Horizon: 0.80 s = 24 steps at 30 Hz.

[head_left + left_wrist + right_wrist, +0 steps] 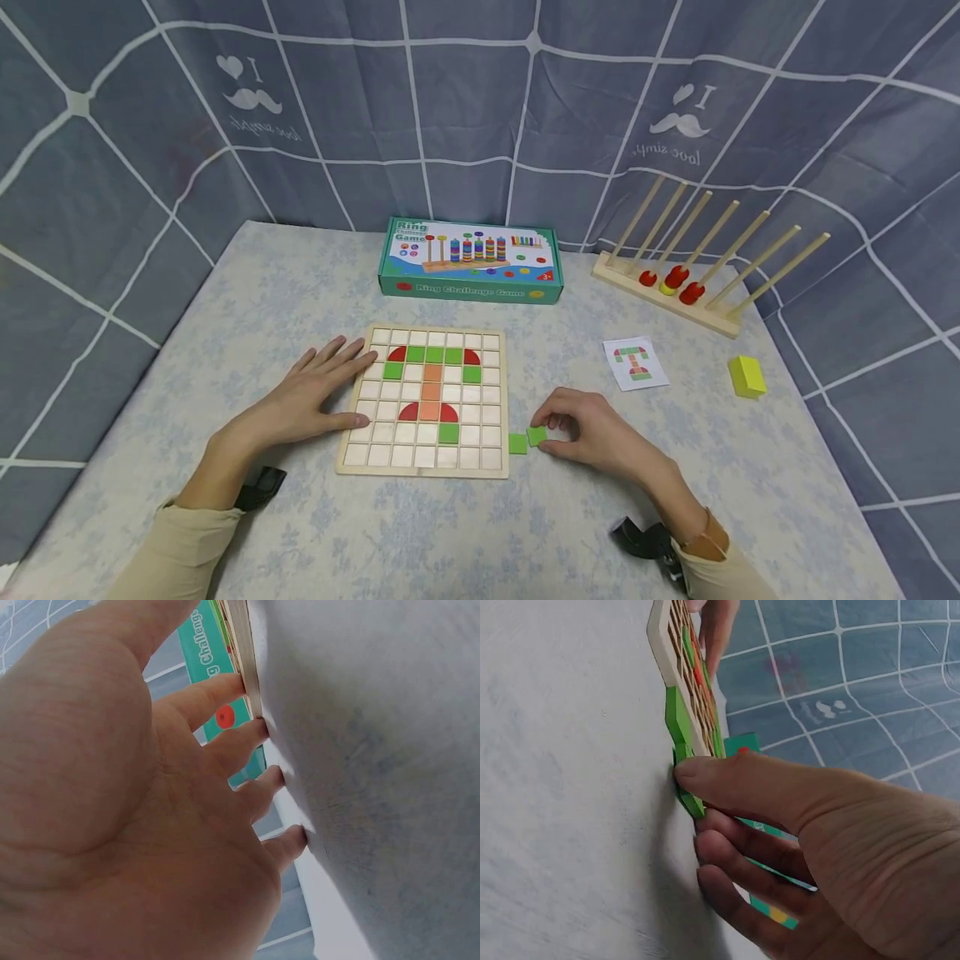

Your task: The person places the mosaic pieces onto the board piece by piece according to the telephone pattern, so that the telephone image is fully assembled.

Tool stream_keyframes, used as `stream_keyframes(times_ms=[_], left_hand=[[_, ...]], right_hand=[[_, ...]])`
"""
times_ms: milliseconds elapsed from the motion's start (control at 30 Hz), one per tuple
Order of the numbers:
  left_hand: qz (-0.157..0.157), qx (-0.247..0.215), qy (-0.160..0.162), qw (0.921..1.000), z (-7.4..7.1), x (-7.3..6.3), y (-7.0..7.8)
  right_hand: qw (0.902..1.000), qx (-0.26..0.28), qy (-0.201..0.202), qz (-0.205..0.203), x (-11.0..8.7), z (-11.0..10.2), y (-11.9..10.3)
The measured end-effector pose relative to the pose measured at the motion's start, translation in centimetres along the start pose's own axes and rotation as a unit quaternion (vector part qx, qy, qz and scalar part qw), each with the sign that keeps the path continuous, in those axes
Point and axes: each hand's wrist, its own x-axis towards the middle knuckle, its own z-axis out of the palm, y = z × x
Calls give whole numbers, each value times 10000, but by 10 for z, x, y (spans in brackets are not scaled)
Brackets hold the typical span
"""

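A wooden grid board point(422, 472) lies flat on the table. Green squares, orange squares and red quarter rounds sit in its cells in a T-like shape. My left hand point(300, 402) rests at the board's left edge with fingers spread, thumb and fingertips touching the rim. Beyond the board's lower right edge, my right hand point(600, 429) pinches a green square tile point(536, 436) between thumb and forefinger. Another green square tile point(517, 443) lies beside the rim, just left of the pinched one. The right wrist view shows the thumb over the held tile point(684, 784).
A small pattern card point(641, 364) lies right of the board. A peg stand point(660, 298) with several red rings and a yellow one stands at the back right, near a yellow block point(747, 377). Behind the board is a Ring Challenge Game box point(471, 292).
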Motion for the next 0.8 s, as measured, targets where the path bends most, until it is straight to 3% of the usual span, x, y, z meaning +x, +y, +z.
stream_keyframes(times_ms=[267,533,800], left_hand=[[-26,18,8,10000,-1,-2,0],[17,-68,4,10000,-1,-1,-1],[60,-84,41,9999,-1,-2,0]], right_hand=[[9975,-53,638,-307,24,-1,-19],[9947,-685,499,-574,60,43,-59],[9896,-1064,434,-861,76,70,-80]])
